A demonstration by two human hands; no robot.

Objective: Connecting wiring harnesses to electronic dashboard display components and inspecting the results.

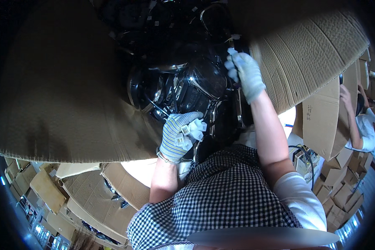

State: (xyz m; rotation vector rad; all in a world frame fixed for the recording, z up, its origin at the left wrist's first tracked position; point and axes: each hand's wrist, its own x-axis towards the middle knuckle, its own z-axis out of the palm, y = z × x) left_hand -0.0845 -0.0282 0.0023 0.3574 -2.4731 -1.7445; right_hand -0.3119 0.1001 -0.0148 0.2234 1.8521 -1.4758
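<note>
Inside carton (71, 83) | left hand (176, 135) grips white connectors (192, 130) | right hand (246, 73) above headlamps (204, 83)

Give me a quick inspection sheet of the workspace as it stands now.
Surface: none seen; work goes on inside a large open cardboard box.
Job's things: dark glossy lamp housings packed in the box; white plastic connectors.
Clutter: flattened cartons below.
Hands: left hand, gloved, grips the connectors; right hand, gloved, reaches into the box.
Cables: black wires among the housings.
Surroundings: another person at right.
</note>
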